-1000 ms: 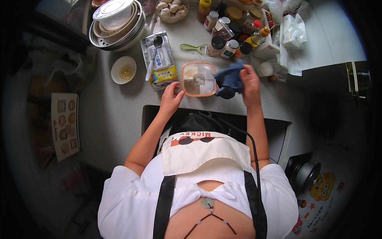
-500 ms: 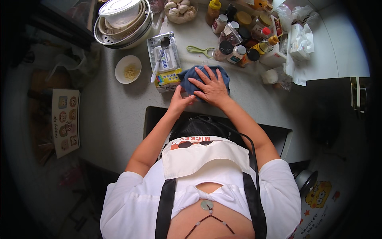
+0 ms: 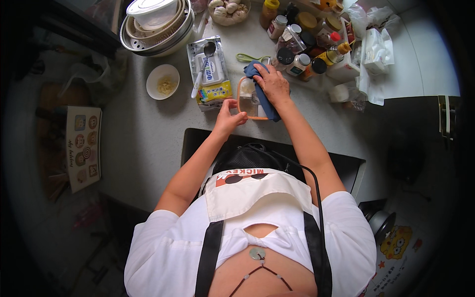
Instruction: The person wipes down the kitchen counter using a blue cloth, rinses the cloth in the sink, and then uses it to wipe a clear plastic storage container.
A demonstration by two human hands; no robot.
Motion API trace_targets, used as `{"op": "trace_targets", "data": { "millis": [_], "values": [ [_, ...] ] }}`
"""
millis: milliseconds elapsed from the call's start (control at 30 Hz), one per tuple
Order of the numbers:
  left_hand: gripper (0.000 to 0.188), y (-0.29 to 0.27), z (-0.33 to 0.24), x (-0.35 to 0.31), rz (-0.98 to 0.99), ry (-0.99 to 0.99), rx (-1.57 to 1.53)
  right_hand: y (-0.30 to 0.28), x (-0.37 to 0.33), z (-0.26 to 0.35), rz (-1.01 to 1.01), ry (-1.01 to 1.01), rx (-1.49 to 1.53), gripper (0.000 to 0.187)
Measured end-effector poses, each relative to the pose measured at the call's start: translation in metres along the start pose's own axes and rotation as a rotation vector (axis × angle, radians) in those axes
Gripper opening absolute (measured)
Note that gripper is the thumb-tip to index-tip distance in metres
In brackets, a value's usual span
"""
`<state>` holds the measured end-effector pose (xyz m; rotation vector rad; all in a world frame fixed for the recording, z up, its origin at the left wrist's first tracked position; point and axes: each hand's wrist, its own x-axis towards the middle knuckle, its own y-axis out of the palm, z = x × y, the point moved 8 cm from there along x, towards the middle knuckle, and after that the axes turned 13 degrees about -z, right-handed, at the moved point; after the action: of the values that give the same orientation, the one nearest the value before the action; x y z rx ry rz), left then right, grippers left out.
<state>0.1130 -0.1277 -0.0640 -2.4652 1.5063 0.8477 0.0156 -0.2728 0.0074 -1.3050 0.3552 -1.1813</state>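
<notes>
A clear, box-like container (image 3: 249, 106) with an orange rim rests on the counter in front of me, its right part covered by a blue cloth (image 3: 267, 105). My right hand (image 3: 275, 86) is closed on the cloth along that right side. At the near left corner, the thumb and fingers of my left hand (image 3: 230, 118) hold the container's rim. What lies inside the container is hard to make out. Just left of it are a yellow package (image 3: 216, 92) and a wipes pack (image 3: 212, 69), with a spoon (image 3: 197, 83) lying on top.
A white bowl (image 3: 152, 83) holds pale chopped pieces. Behind it stand stacked basins and colanders (image 3: 170, 42). Garlic bulbs (image 3: 228, 11) fill a basket at the back. A green-handled peeler (image 3: 246, 57) lies near several seasoning bottles (image 3: 300, 64). A dark sink edge (image 3: 190, 143) is close to me.
The blue cloth, earlier spread under my right hand, is now pulled to the right, and the orange-rimmed container shows. My left hand has shifted slightly, to the container's corner.
</notes>
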Motion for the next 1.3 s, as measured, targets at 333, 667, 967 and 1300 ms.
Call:
{"op": "trace_targets", "data": {
  "millis": [333, 667, 967, 1300],
  "values": [
    [0.045, 0.009, 0.001, 0.001, 0.101, -0.009, 0.013, -0.029, -0.026, -0.022, -0.162, 0.125, 0.203, 0.041],
    [0.047, 0.057, 0.016, -0.001, 0.273, -0.019, 0.021, -0.084, -0.069, -0.078, -0.211, 0.094, 0.283, 0.047],
    [0.043, 0.073, 0.019, 0.003, 0.300, -0.044, 0.102, -0.123, -0.106, -0.127, -0.202, 0.239, 0.107, 0.039],
    [0.055, 0.079, 0.032, -0.001, 0.321, -0.137, 0.087, -0.178, -0.067, -0.108, -0.430, 0.405, 0.361, 0.034]
  ]
}}
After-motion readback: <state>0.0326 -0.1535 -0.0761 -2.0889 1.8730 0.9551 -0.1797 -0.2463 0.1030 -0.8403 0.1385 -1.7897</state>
